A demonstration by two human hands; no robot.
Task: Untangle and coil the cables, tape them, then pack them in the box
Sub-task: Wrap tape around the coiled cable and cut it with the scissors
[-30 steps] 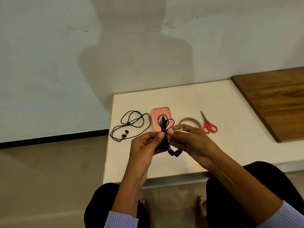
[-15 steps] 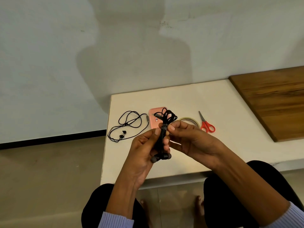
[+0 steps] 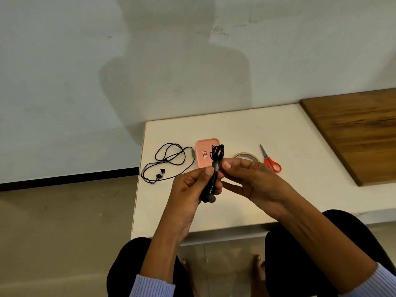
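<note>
A black earphone cable bundle (image 3: 216, 154) stands upright between my hands, above the white table (image 3: 235, 129). My left hand (image 3: 192, 189) grips its lower part, the earbuds poking out below my fingers. My right hand (image 3: 250, 179) pinches the bundle's middle, where a shiny band of tape shows. A second black earphone cable (image 3: 169, 161) lies loose on the table to the left. The pink box (image 3: 203, 155) lies closed behind the bundle. The tape roll (image 3: 245, 156) sits behind my right hand, partly hidden.
Red-handled scissors (image 3: 270, 160) lie to the right of the tape roll. A brown wooden board (image 3: 353, 133) covers the table's right end. The table's left edge drops to the floor beside the loose cable. A wall stands behind.
The bundle has been turned upright, its loops now at the top and earbuds at the bottom. Both hands have stayed on it and shifted their grip slightly.
</note>
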